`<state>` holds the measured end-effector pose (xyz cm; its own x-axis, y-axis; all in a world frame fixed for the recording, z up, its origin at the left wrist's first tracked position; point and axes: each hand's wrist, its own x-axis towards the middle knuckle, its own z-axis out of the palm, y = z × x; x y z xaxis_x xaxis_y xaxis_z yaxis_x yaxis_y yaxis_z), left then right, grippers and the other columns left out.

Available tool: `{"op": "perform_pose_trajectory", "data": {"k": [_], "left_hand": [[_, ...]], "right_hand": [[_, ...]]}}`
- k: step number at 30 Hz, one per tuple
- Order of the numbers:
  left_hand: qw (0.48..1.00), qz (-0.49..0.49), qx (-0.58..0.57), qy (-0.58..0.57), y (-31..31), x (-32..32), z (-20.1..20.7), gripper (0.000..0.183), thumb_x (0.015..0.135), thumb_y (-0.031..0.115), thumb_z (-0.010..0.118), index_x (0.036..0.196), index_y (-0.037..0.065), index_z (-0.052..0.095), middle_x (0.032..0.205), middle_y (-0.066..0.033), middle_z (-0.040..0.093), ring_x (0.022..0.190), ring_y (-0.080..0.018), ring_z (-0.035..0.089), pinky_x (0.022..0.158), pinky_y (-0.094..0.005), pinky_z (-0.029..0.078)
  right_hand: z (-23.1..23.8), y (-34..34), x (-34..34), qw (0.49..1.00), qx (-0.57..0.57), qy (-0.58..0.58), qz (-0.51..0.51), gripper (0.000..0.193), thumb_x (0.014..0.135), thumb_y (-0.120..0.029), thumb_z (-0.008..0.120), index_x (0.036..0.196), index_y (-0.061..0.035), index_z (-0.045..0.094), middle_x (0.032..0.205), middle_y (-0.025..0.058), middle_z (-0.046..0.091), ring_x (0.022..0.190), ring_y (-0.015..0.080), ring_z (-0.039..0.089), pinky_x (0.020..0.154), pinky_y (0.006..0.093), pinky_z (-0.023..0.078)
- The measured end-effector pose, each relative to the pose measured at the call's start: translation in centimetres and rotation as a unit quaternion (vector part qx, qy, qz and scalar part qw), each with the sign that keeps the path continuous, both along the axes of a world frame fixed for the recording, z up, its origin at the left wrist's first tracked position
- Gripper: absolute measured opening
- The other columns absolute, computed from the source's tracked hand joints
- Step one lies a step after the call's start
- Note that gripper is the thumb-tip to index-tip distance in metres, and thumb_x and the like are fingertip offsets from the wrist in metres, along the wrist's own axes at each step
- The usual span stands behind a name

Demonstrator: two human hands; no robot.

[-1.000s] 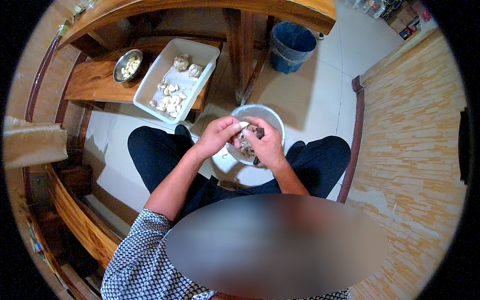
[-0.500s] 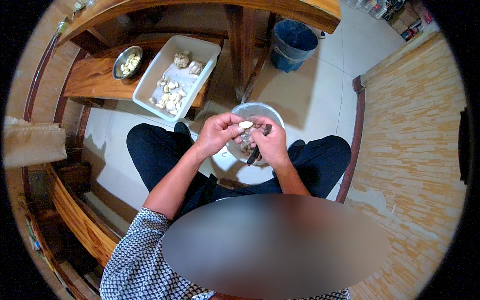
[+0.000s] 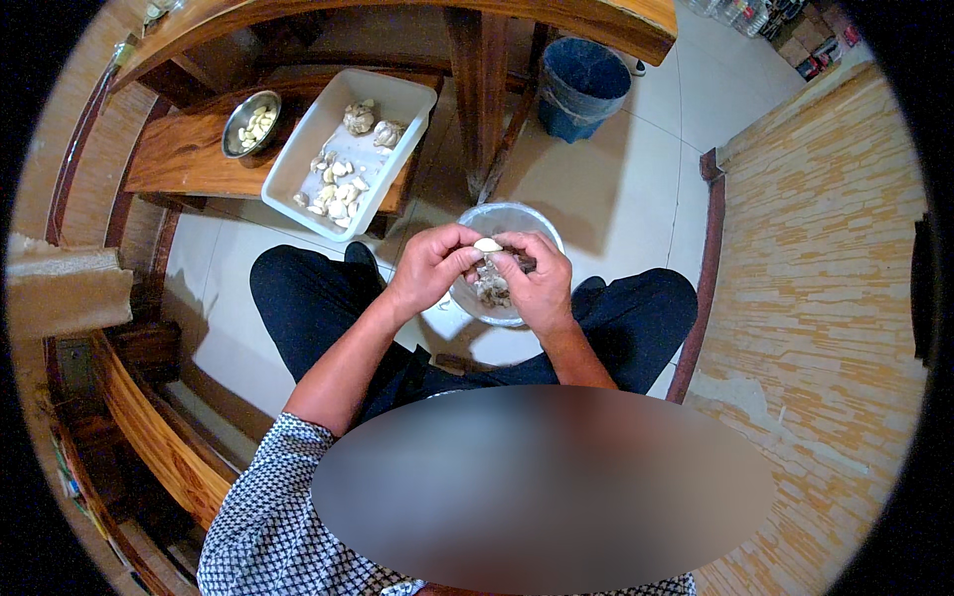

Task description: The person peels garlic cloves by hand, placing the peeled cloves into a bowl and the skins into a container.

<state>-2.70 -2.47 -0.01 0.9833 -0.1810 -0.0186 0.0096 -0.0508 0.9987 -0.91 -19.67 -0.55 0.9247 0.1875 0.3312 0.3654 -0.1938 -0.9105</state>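
Note:
A pale garlic clove (image 3: 487, 244) is pinched between the fingertips of my left hand (image 3: 434, 268) and my right hand (image 3: 538, 281). Both hands are closed around it, over a whitish bucket (image 3: 507, 323) that stands between my feet. Grey-brown skins (image 3: 494, 288) lie inside the bucket, partly covered by my fingers. Up and to the left, a white plastic tub (image 3: 281, 184) holds loose garlic cloves (image 3: 338, 194) and two garlic bulbs (image 3: 359, 117). A small metal bowl (image 3: 232, 137) with peeled cloves (image 3: 258, 126) sits beside the tub.
Tub and bowl rest on a low wooden shelf (image 3: 169, 164) under a wooden table (image 3: 368, 15). A blue bin (image 3: 581, 94) with a plastic liner stands beyond the table leg (image 3: 477, 99). A patterned wall (image 3: 795, 258) runs along the right.
The dark, slim tool that lay in my right hand no longer shows. More of the skins in the bucket is visible. Both hands stay at the clove, barely shifted.

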Motion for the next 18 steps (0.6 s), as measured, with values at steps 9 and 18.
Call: {"op": "perform_pose_trajectory", "data": {"k": [9,18], "left_hand": [[0.989,-0.003,-0.129,0.069,-0.1,-0.3,0.3,0.015,0.09,0.008,0.054,0.099,-0.003,0.059,0.083,-0.0069,0.062,0.065,-0.0105,0.059,0.06,-0.0235,0.05],[0.968,0.006,-0.21,0.135,-0.6,-0.3,-0.1,0.012,0.089,0.014,0.056,0.092,0.002,0.054,0.078,-0.0057,0.06,0.065,-0.0132,0.059,0.063,-0.029,0.053]], "right_hand": [[0.4,-0.8,0.2,0.999,-0.027,0.0,0.037,0.021,0.074,-0.007,0.07,0.092,-0.0041,0.062,0.085,0.0119,0.063,0.075,0.0251,0.064,0.065,0.0329,0.05],[1.6,-0.8,-0.5,0.989,-0.141,0.035,-0.008,0.042,0.081,-0.03,0.065,0.105,0.001,0.051,0.097,0.0208,0.059,0.089,0.0355,0.06,0.075,0.0418,0.048]]}}
